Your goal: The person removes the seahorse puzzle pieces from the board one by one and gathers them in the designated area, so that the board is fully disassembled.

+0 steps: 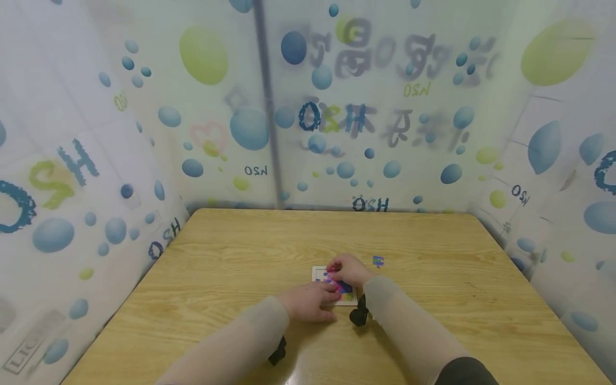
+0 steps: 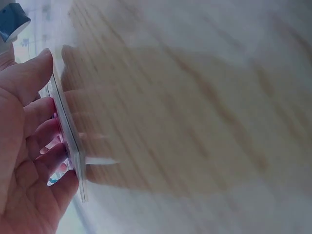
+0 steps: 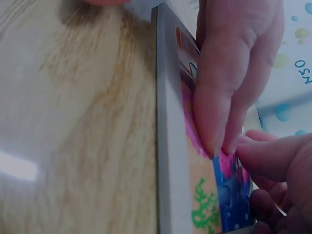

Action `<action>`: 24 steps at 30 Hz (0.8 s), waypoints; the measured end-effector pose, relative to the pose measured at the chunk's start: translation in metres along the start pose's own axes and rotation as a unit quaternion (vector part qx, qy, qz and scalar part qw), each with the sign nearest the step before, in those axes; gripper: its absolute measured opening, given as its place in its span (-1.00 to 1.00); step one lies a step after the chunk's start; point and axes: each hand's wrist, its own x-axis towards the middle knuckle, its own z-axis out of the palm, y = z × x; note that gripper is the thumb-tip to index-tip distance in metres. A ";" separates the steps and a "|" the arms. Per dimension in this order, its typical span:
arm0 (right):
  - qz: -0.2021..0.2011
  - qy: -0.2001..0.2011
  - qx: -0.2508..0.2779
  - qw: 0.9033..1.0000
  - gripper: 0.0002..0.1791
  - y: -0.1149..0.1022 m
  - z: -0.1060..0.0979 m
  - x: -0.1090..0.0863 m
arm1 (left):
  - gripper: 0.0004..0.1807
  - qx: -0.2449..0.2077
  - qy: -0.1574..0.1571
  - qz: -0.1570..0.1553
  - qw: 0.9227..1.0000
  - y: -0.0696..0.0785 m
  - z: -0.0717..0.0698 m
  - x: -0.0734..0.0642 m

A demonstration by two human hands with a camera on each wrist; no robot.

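- On the wooden table (image 1: 216, 240), near the middle, lies the puzzle board (image 1: 320, 272), part covered by the person's hands; a loose piece (image 1: 378, 261) rests apart from it, beyond and to the right of the right wrist.
- Main risk, as I judge it: the board could slide or turn on the smooth tabletop if the right hand pushes sideways while the left presses too lightly.
- Crowding is another hazard — the fingertips of both hands meet over the same stretch of picture, so one hand could nudge a piece that the other is steadying.
- Pressing hard on a piece that is slightly out of line would probably make a neighbour lift or ride up at the seam.
- A backward sweep of the right forearm might catch the loose piece and push it farther off.
- Left hand (image 1: 312, 302): fingers extended and a little spread, tips resting on the picture; it presses rather than grasps.
- Right hand (image 1: 351, 271): fingers bent, thumb drawn close to them at the far part of the board — whether a piece sits between the tips I cannot tell, since the fingers hide it.
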 end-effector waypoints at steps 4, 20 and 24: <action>0.006 0.005 -0.010 1.000 -0.87 -0.001 0.000 0.001 | -0.35 0.000 0.002 -0.004 1.000 0.000 0.001 0.000; -0.017 0.029 -0.064 0.997 -0.90 -0.003 0.002 0.002 | -0.36 0.006 0.008 0.004 1.000 -0.001 0.003 0.002; -0.035 0.029 -0.078 0.996 -0.92 -0.002 0.002 0.001 | -0.36 0.010 0.011 0.008 1.000 0.000 0.003 0.002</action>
